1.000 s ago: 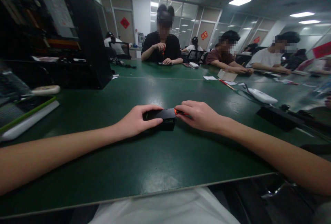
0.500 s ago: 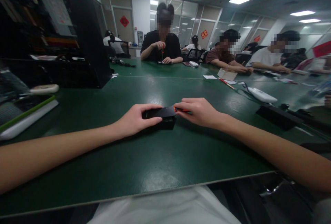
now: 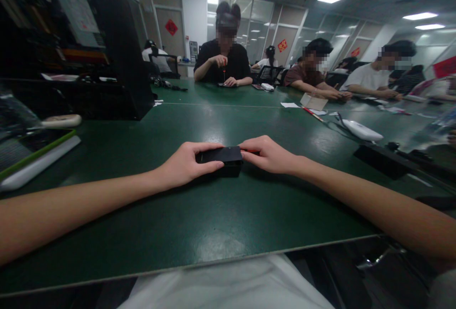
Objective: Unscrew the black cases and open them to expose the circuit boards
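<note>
On the green tabletop (image 3: 199, 214) in front of me lies a small black rectangular box-like case (image 3: 230, 170), with a flat black panel (image 3: 228, 154) on top. My left hand (image 3: 190, 162) grips its left end, thumb on the near side and fingers on the far side. At the case's right end, my right hand (image 3: 269, 155) is closed around a slim orange-red and black tool (image 3: 252, 150), whose tip is hidden against the case. The tool's exact kind cannot be made out.
A large open black cabinet (image 3: 124, 62) stands at the left, behind a green-edged white tray (image 3: 42, 166). A white device (image 3: 361, 130) and a black block (image 3: 379, 160) lie at the right. Across the table, a person (image 3: 223, 62) holds a red-handled screwdriver (image 3: 224, 69).
My right hand has turned and shifted slightly left, closer to the case's right end. The black panel looks a little less tilted. My left hand keeps its hold.
</note>
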`<action>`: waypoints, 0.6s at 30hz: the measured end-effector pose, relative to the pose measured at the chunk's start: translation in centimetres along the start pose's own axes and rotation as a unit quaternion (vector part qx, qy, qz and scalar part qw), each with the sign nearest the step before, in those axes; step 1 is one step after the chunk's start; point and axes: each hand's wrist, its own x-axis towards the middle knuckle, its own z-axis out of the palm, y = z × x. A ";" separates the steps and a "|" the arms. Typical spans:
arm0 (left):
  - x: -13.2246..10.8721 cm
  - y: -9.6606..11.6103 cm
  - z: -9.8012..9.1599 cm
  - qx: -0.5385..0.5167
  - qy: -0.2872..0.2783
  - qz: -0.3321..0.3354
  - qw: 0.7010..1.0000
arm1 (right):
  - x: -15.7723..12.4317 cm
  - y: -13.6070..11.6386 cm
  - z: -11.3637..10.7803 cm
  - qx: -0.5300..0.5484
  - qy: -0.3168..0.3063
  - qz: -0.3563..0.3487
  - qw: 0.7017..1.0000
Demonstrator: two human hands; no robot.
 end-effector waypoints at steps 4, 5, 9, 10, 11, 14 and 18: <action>-0.1 0.1 0.0 0.003 0.005 -0.005 1.000 | 0.2 0.1 0.0 0.007 -0.017 0.004 1.000; 0.0 0.1 0.1 0.005 0.007 -0.006 1.000 | 0.1 0.2 -0.1 -0.001 -0.016 0.001 1.000; 0.0 -0.1 0.1 0.008 0.008 -0.005 1.000 | -0.5 0.5 -0.4 -0.027 0.013 -0.027 0.999; 0.0 -0.2 0.2 0.009 0.007 -0.003 1.000 | -0.7 0.6 -0.5 -0.032 0.021 -0.038 0.999; 0.0 -0.2 0.2 0.008 0.006 -0.001 1.000 | -0.9 0.7 -0.6 -0.038 0.028 -0.050 0.998; 0.0 -0.3 0.1 0.007 0.008 0.000 1.000 | -1.3 0.8 -0.9 -0.057 0.043 -0.087 0.994; 0.0 -0.4 0.1 0.016 0.008 0.002 1.000 | -1.3 0.6 -0.5 -0.047 0.031 -0.093 0.994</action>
